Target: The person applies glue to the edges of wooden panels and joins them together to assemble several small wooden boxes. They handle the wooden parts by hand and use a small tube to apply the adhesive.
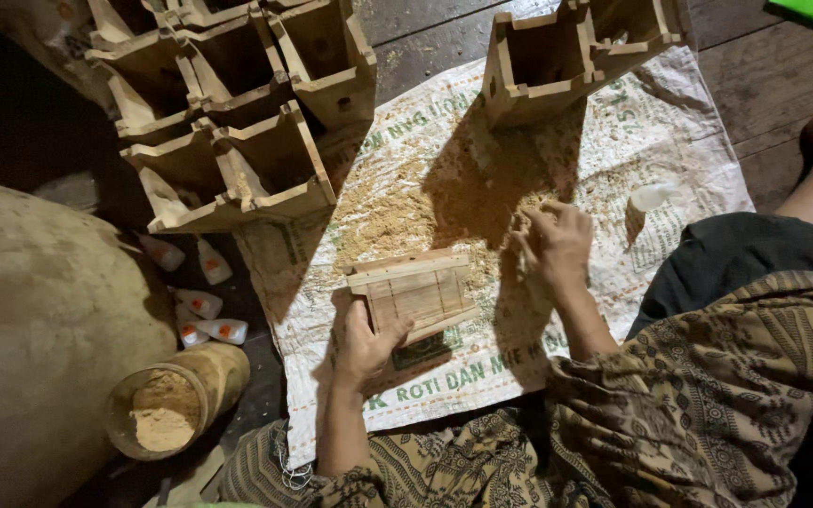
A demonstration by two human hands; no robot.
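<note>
the left hand [366, 341] is gripping the near edge of a small wooden slatted piece [414, 292], thumb lying on top and fingers tucked beneath, so it is closed on the wood. the piece is sitting tilted near the middle of a white woven sack [557, 320] spread flat on the plank floor, just in front of the person's lap. it is looking pale and raw: a few narrow slats running side by side, crossed by a lighter strip along its far edge, with a dark shadow showing under its near corner. the right hand [552, 243] is resting just beside it to the right, fingers curled loosely over a scatter of sawdust [392, 212] on the sack; whether it is pinching anything cannot be told. stacked wooden boxes [237, 113] are standing at the sack's far-left edge, and a jar of sawdust [167, 409] is lying off to the left, near small white bottles [204, 320].
</note>
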